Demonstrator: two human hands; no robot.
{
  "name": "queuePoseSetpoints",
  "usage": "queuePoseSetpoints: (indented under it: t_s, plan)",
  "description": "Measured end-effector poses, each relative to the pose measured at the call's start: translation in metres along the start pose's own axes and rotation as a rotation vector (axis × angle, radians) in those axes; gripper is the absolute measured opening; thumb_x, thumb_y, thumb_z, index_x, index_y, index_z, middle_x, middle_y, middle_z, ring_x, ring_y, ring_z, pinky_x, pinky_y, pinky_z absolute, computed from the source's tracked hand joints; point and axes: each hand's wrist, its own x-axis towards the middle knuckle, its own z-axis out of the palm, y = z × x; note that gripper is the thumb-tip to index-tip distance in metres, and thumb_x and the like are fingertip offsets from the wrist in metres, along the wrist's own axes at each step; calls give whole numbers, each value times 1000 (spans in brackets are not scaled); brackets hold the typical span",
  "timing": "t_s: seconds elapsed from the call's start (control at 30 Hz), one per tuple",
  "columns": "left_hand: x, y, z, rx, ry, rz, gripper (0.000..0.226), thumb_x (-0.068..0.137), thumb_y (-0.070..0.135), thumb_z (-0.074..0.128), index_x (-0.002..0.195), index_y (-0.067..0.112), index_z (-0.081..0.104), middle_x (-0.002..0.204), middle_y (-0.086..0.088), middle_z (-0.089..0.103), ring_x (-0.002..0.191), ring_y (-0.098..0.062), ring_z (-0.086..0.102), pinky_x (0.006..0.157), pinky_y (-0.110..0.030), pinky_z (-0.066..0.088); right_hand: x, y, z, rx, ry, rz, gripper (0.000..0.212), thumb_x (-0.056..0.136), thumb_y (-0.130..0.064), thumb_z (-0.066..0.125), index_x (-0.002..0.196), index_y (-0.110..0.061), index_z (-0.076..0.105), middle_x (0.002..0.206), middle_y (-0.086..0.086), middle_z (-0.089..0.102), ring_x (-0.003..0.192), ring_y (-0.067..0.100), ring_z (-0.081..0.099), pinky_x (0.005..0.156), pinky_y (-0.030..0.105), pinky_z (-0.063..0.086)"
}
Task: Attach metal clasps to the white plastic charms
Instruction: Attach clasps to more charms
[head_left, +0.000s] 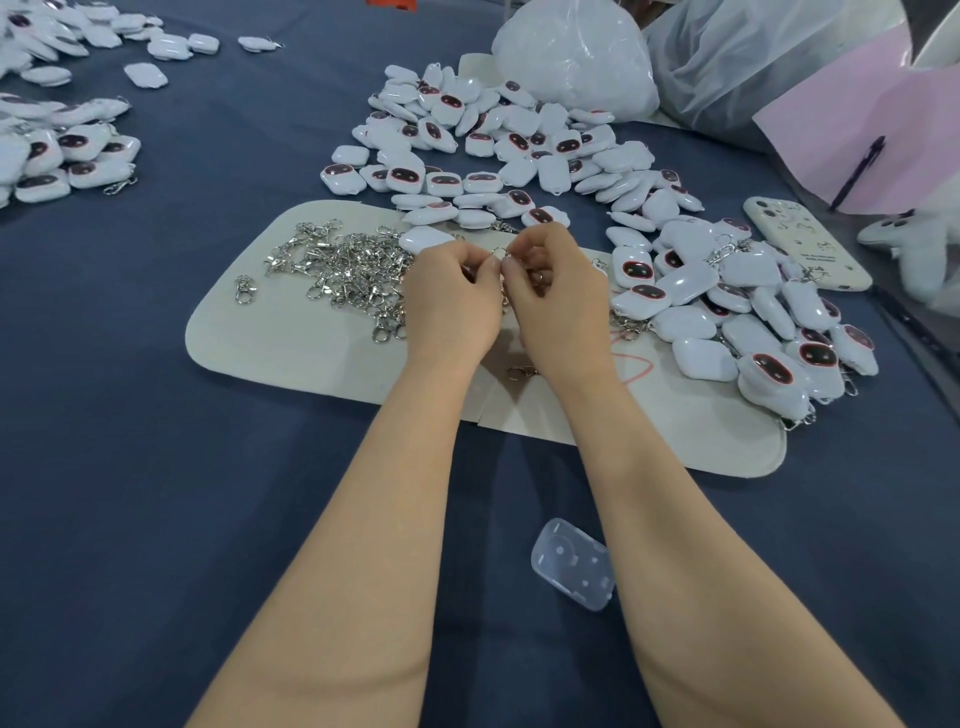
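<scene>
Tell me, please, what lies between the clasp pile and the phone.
Head view: left hand, right hand, together pinching a clasp, then a charm heap.

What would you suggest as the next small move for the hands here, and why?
Probably the left hand should fetch the white charm lying just beyond it on the mat: both it and the right hand pinch only a clasp ring, and no charm shows in either.

Bare forearms (374, 519), left hand (452, 306), right hand (561, 312)
</scene>
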Motion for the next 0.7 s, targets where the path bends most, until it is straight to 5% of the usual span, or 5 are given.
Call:
queuePoseSetpoints:
  t_s: [0.47,0.7]
  plan:
    - [-1,2,0,30,54,46,16,92,14,56,92,7,71,88,0,65,75,-13,50,64,-15,29,4,0,-1,134,-91,99,12,88,-5,58,89,-16,55,81,-13,57,82,9,59,78,24,49]
    - [-3,2,3,30,83,58,17,92,14,55,90,7,70,89,-4,66,73,-14,50,62,-14,28,2,0,2,132,-51,116,8,87,-9,58,90,-16,56,82,-14,58,80,4,56,74,15,46]
